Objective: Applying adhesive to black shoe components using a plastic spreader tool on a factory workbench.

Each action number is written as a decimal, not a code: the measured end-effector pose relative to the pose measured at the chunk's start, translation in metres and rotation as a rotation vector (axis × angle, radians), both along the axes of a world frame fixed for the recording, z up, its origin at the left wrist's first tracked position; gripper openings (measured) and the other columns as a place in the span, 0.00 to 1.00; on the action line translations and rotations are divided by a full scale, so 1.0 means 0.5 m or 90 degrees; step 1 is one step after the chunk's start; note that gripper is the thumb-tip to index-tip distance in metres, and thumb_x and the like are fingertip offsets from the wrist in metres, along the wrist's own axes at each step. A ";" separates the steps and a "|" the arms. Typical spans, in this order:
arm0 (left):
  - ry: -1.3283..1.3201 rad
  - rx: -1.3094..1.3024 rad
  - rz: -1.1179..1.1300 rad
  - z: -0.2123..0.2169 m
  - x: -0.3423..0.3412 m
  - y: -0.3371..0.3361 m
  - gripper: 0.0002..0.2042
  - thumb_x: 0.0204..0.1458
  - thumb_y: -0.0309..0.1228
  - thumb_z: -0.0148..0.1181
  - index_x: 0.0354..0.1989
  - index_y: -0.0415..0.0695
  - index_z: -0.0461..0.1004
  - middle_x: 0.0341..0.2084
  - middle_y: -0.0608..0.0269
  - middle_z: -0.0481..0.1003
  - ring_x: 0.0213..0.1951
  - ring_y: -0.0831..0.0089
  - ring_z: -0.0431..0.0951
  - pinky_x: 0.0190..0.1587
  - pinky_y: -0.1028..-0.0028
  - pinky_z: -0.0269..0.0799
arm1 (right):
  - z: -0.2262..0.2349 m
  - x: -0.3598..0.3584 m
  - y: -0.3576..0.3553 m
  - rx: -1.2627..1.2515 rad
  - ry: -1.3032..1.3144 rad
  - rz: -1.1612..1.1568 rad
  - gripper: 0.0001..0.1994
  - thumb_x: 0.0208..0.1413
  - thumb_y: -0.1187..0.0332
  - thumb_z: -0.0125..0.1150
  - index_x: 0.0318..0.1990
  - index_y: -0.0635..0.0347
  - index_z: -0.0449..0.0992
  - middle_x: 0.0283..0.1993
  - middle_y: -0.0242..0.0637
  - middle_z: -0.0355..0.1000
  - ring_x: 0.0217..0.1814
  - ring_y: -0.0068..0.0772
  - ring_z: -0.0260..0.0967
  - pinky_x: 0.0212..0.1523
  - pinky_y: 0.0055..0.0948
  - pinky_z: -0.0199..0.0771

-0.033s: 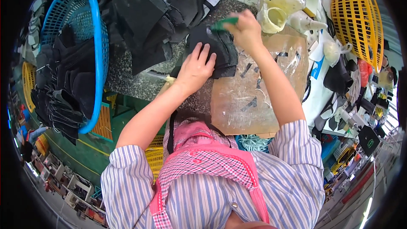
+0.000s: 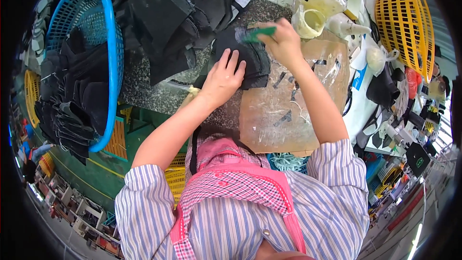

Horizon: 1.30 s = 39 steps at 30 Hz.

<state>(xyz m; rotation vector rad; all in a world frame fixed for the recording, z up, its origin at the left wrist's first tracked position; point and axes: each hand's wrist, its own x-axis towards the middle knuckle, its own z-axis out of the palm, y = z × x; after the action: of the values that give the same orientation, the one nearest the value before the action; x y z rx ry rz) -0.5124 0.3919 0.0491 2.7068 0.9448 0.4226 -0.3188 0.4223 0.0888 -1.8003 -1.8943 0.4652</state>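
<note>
My left hand [image 2: 224, 78] lies with fingers spread on a stack of black fabric-like pieces [image 2: 254, 67], pressing it against the speckled tabletop. In my right hand [image 2: 285, 45] is a green brush [image 2: 260, 34], tilted over the top piece; motion blurs its working end. A pale, wet-looking smear shows on the black surface beside the brush. Under my right forearm lies a stained cardboard sheet [image 2: 276, 125] with dried white marks and black scraps. Just beyond my right hand stands a whitish, crusted pot [image 2: 312, 20].
A blue basket [image 2: 113, 67] of black cut pieces stands at left. More dark pieces [image 2: 159, 14] are heaped behind my left hand. To the right are a yellow basket [image 2: 402, 24], a white nozzle bottle [image 2: 344, 26] and a knotted plastic bag [image 2: 378, 59].
My right hand and the brush have shifted slightly right and toward me, uncovering more of the pale smear. My left hand has stayed in place.
</note>
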 end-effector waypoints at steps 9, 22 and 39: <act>-0.238 -0.140 0.195 -0.004 -0.002 0.023 0.09 0.40 0.28 0.50 0.31 0.39 0.70 0.26 0.52 0.73 0.32 0.61 0.74 0.31 0.69 0.71 | 0.060 0.009 -0.096 -0.368 0.114 0.115 0.12 0.40 0.69 0.57 0.35 0.58 0.73 0.29 0.41 0.66 0.36 0.37 0.63 0.38 0.32 0.63; -0.163 -0.472 0.150 0.134 0.006 0.108 0.12 0.43 0.31 0.47 0.36 0.40 0.69 0.22 0.43 0.69 0.28 0.52 0.71 0.31 0.65 0.66 | -0.023 0.221 -0.022 0.169 -0.107 -0.271 0.06 0.46 0.72 0.56 0.26 0.66 0.72 0.25 0.32 0.72 0.23 0.18 0.65 0.23 0.19 0.61; 0.105 -0.427 0.174 0.058 0.024 0.165 0.25 0.36 0.27 0.59 0.48 0.50 0.64 0.38 0.55 0.71 0.43 0.58 0.69 0.43 0.65 0.65 | -0.020 0.019 0.005 -0.093 0.461 -0.145 0.05 0.43 0.73 0.58 0.30 0.61 0.74 0.25 0.32 0.71 0.26 0.19 0.65 0.29 0.21 0.65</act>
<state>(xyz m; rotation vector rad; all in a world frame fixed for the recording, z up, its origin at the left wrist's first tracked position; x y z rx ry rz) -0.5002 0.4746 0.0783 2.0311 1.2377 -0.0756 -0.3094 0.4247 0.0786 -1.5987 -1.1691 1.0244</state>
